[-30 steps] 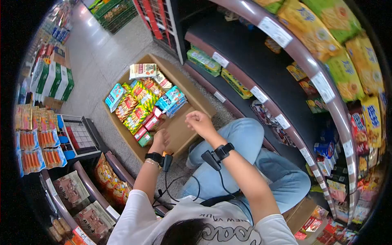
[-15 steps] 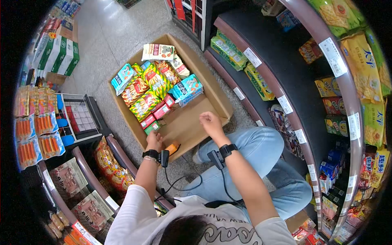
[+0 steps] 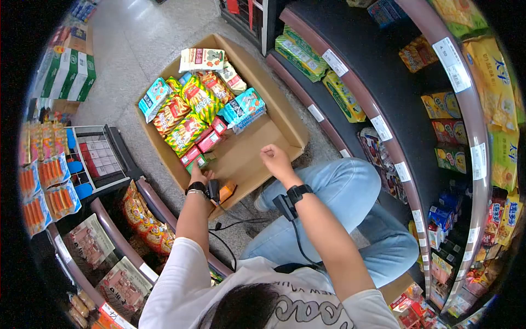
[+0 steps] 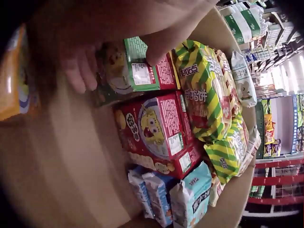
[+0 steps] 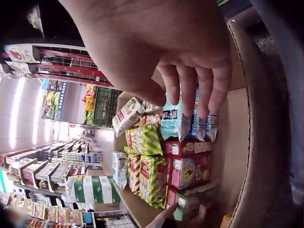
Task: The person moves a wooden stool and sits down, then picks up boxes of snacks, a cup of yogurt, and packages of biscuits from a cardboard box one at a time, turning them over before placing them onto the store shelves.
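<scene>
My left hand [image 3: 201, 175] is at the near left corner of an open cardboard box [image 3: 296, 127]. Its thumb and fingers straddle a green cookie box [image 4: 142, 71], gripping it from both sides. Beside that stand red cookie boxes [image 4: 159, 128] with a yellow cartoon character. An orange box [image 3: 227, 191] lies near the left wrist, at the carton's near edge. Over the carton's bare right part hovers my right hand [image 3: 275, 160], holding nothing, its fingers loosely bent. Blue snack packs [image 5: 197, 124] lie beyond its fingers in the right wrist view.
Yellow-green striped snack bags [image 3: 200, 98] and white packs [image 3: 201, 59] fill the carton's far side. Shelves with biscuit packs [image 3: 490, 82] curve along the right. A low shelf [image 3: 101, 205] with snack bags stands on the left. Cables [image 3: 241, 222] hang from the wrist cameras.
My left hand has moved forward to the green cookie box and taken hold of it. The right hand stays over the carton, loosely bent. The head view has shifted.
</scene>
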{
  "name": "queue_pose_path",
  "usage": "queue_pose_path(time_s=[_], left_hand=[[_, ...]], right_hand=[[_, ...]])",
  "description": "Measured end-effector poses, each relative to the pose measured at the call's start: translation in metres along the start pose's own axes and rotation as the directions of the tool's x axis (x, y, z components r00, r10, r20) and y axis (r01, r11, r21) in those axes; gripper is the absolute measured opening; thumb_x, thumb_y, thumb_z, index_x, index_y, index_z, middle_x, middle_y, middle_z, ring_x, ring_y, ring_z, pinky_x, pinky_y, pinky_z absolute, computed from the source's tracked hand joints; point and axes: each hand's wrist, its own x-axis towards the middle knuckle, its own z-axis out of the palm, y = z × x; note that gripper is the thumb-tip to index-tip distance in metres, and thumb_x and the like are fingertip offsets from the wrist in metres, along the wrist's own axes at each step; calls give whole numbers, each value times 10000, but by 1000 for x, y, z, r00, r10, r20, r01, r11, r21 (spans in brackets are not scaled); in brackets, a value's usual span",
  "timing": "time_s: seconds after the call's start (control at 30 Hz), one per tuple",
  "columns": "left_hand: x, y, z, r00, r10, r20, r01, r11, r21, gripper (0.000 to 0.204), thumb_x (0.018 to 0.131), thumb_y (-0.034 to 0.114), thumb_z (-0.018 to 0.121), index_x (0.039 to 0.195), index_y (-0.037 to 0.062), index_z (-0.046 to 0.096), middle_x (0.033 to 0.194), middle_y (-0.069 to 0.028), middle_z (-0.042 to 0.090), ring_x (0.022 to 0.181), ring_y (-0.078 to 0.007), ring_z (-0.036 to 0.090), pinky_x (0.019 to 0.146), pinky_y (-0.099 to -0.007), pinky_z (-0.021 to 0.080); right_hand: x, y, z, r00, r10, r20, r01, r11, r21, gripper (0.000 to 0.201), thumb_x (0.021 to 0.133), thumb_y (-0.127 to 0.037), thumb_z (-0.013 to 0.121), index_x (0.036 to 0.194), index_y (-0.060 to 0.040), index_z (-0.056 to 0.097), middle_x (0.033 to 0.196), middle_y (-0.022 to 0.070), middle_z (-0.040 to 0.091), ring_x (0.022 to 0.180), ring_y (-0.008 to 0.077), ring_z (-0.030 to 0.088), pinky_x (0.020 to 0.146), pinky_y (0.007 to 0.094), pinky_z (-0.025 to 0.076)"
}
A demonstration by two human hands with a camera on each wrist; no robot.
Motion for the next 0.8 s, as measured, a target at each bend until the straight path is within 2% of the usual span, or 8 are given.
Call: queue_pose_path(time_s=[0.13, 0.27, 0.33, 0.4, 0.5, 0.53, 0.63, 0.8], left_hand=[[-38, -5, 17, 994, 105, -34, -103, 993, 60, 629, 763, 520, 648, 1206, 119, 451, 1134, -126, 445, 952, -323, 479, 844, -509, 436], [-51, -6, 18, 977, 211, -21, -207, 970, 128, 534, 797, 421, 629, 1203, 111, 471, 1091, -129, 524, 1056, -317, 482, 880, -496, 433], [-45, -9, 22, 912, 394, -110, -364, 904, 225, 511, 799, 366, 626, 1218, 116, 473, 1100, -145, 543, 1107, -314, 477, 909, -484, 421], [-42, -18, 28, 690, 684, -234, -542, 704, 458, 511, 792, 313, 628, 1240, 120, 472, 1130, -168, 546, 1148, -314, 468, 940, -474, 404], [-50, -19, 34, 708, 673, -215, -284, 550, 786, 588, 749, 284, 664, 1282, 148, 458, 1221, -203, 492, 1158, -359, 452, 975, -456, 379], [-101, -22, 57, 729, 625, -280, -178, 567, 804, 655, 697, 304, 707, 1295, 205, 458, 1344, -205, 367, 1188, -391, 413, 987, -456, 371], [-137, -25, 72, 757, 607, -242, -8, 379, 925, 673, 660, 328, 737, 1277, 261, 475, 1421, -180, 238, 1223, -402, 361, 1000, -451, 360], [-97, -26, 60, 797, 564, -214, -22, 381, 924, 692, 633, 324, 763, 1262, 284, 476, 1432, -186, 197, 1241, -419, 324, 1012, -458, 348]], right_hand=[[1, -3, 4, 998, -70, 7, 70, 995, -75, 172, 836, -117, 593, 956, 6, 592, 825, 71, 637, 714, 130, 598, 646, 263, 480], [0, -5, 8, 999, -46, 26, 48, 996, -75, 176, 826, -127, 604, 947, 1, 598, 828, 72, 639, 741, 132, 599, 657, 266, 480], [1, -5, 9, 998, -49, 42, 51, 996, -70, 184, 823, -135, 609, 949, -2, 601, 830, 74, 641, 753, 136, 600, 670, 271, 481], [0, -6, 7, 997, -50, 57, 55, 995, -86, 189, 820, -140, 611, 947, -1, 600, 829, 73, 642, 753, 141, 602, 680, 275, 482], [-4, -15, 2, 997, -55, 62, 62, 991, -119, 196, 817, -146, 613, 944, 2, 599, 829, 70, 643, 757, 148, 604, 693, 283, 482], [-4, -16, 1, 997, -58, 60, 65, 989, -132, 197, 816, -148, 613, 943, 3, 599, 829, 69, 643, 758, 151, 604, 697, 286, 482], [-1, -10, 5, 997, -65, 44, 70, 988, -138, 190, 815, -142, 610, 942, -1, 601, 825, 65, 641, 746, 144, 605, 679, 277, 482], [7, -19, 30, 993, -48, 103, 45, 998, 34, 190, 813, -124, 604, 952, 5, 593, 829, 66, 635, 716, 126, 602, 643, 258, 483]])
